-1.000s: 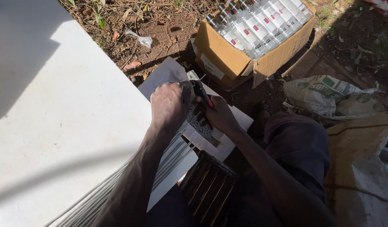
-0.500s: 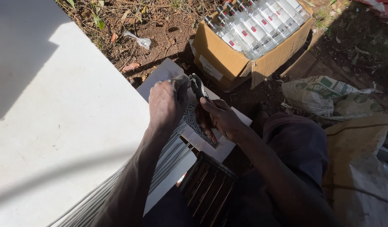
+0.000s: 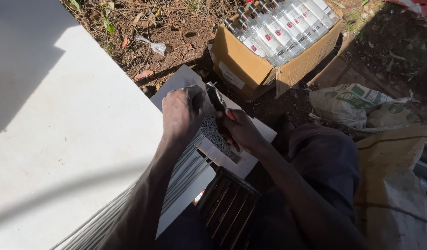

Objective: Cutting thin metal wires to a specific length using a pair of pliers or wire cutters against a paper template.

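Observation:
My left hand (image 3: 181,113) is closed over the end of a bundle of thin grey wires (image 3: 178,173) that runs back along my forearm. My right hand (image 3: 241,129) grips a pair of pliers (image 3: 216,99) with a red handle, its jaws at the wire ends just right of my left hand. Beneath both hands lies a white tray (image 3: 257,132) holding a heap of short cut wire pieces (image 3: 213,132). A black slatted crate (image 3: 227,206) sits at my lap, just below the tray.
A large white board (image 3: 60,134) covers the left. An open cardboard box (image 3: 250,69) of clear bottles (image 3: 280,23) stands beyond the tray. Printed sacks (image 3: 361,104) and a tan sack (image 3: 398,185) lie on the right. Bare dirt with dry leaves surrounds them.
Both hands shifted slightly; the pliers turned from the wire ends upward and back, and the right hand stayed at the tips of the bundle.

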